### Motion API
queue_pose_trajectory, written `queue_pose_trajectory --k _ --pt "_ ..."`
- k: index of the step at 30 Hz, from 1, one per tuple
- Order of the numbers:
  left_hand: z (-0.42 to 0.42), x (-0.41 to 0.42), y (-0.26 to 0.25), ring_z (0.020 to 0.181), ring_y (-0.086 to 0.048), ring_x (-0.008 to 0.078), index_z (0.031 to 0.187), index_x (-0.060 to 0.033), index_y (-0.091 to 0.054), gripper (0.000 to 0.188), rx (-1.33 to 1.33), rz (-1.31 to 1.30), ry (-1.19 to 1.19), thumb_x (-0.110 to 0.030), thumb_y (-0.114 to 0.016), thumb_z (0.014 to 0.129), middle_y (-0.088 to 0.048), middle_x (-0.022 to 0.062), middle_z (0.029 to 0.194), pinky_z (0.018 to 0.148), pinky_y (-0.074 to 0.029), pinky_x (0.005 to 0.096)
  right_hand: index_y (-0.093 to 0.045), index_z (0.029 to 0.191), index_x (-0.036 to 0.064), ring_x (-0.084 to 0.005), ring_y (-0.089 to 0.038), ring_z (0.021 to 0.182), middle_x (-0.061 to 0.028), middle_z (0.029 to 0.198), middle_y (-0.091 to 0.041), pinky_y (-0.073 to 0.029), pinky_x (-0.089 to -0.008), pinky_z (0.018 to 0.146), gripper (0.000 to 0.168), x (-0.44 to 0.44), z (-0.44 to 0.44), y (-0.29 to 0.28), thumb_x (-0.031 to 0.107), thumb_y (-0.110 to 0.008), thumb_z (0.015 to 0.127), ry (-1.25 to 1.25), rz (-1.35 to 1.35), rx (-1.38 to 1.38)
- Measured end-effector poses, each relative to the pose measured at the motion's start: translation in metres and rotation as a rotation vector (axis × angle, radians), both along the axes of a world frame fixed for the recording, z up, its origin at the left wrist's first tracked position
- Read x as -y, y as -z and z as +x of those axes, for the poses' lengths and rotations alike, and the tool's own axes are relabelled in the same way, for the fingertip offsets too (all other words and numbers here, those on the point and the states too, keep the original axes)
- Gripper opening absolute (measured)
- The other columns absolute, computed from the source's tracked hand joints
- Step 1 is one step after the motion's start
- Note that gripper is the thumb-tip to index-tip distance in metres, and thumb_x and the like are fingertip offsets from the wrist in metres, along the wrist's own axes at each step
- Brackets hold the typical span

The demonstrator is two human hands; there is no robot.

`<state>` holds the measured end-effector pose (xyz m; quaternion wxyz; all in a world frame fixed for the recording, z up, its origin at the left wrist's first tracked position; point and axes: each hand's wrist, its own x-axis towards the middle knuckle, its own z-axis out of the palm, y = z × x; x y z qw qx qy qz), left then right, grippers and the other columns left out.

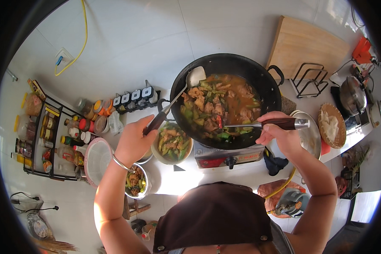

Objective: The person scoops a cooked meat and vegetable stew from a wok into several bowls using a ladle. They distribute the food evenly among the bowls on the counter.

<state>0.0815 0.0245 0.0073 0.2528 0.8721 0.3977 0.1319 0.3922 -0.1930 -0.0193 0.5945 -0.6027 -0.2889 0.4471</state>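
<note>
A black wok (231, 62) sits on a portable gas stove (228, 155). In it is a brothy stew (216, 101) of meat pieces, green peppers and a red chili. My left hand (135, 136), with a bangle at its wrist, grips the dark handle of a metal wok spatula (197, 76). The spatula's blade rests against the wok's left inner wall. In my right hand (277, 131) is the dark wooden handle of a second metal utensil (284, 124). Its shaft reaches into the stew, where its head is hidden.
Left of the stove stand a bowl of food (173, 163), a metal container of food (148, 184) and a pink-rimmed strainer (90, 152). Rightward are a large lid (309, 136), a wicker basket (343, 127), a black rack (309, 79) and a cutting board (308, 47). A gas cylinder (292, 203) stands below.
</note>
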Motion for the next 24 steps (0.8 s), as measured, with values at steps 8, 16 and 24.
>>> queue_pose_trajectory --k 8,16,24 --pt "-0.006 0.018 -0.001 0.057 -0.054 0.0308 0.126 -0.0098 -0.057 0.043 -0.284 0.639 0.036 -0.012 -0.061 0.083 -0.050 0.0116 0.070 0.052 -0.044 0.0398 -0.062 0.100 -0.002 -0.0216 -0.065 0.059 -0.0108 0.071 -0.061 -0.054 -0.0287 0.054 0.018 0.005 -0.003 -0.002 0.006 -0.057 0.084 0.110 -0.028 -0.119" --pt "-0.013 0.038 -0.029 0.047 -0.050 0.0182 0.125 -0.0067 -0.057 0.055 -0.445 0.992 0.188 -0.005 -0.057 0.070 -0.046 0.0070 0.076 0.041 -0.043 0.0299 -0.062 0.098 -0.001 -0.0211 -0.064 0.056 -0.0092 0.070 -0.059 -0.051 -0.0283 0.052 0.018 -0.003 -0.011 -0.019 0.007 -0.057 0.084 0.084 -0.101 -0.050" --pt "-0.040 0.070 -0.067 0.043 -0.045 0.0173 0.123 -0.0092 -0.060 0.052 -0.413 0.972 0.210 -0.008 -0.062 0.070 -0.044 0.0058 0.071 0.038 -0.037 0.0308 -0.064 0.094 0.000 -0.0181 -0.061 0.048 -0.0077 0.063 -0.060 -0.048 -0.0266 0.044 0.015 0.008 -0.006 -0.026 0.005 -0.058 0.082 0.050 -0.094 0.006"
